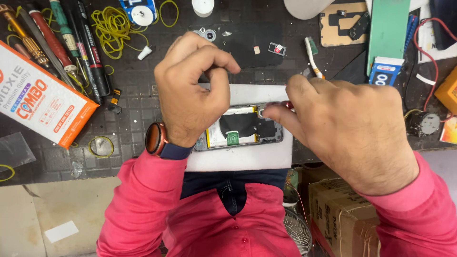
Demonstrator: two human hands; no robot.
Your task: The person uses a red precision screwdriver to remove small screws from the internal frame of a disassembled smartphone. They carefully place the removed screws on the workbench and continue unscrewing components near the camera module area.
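An opened phone (243, 129) with its back off lies on a white foam pad (238, 154) at the near edge of the dark bench. My left hand (190, 93) rests on the phone's left end, its fingers curled and holding the phone down. My right hand (347, 128) pinches a small red-tipped tool (287, 104) at the phone's upper right corner, beside a small metal part. Both wrists wear pink sleeves, and a watch (156, 139) sits on the left wrist.
Screwdrivers and pens (57, 43) lie at the back left beside yellow rubber bands (112, 26). An orange and white box (35, 95) sits at the left. A toothbrush (312, 57), small phone parts, a green board (388, 28) and cardboard boxes (340, 216) are on the right.
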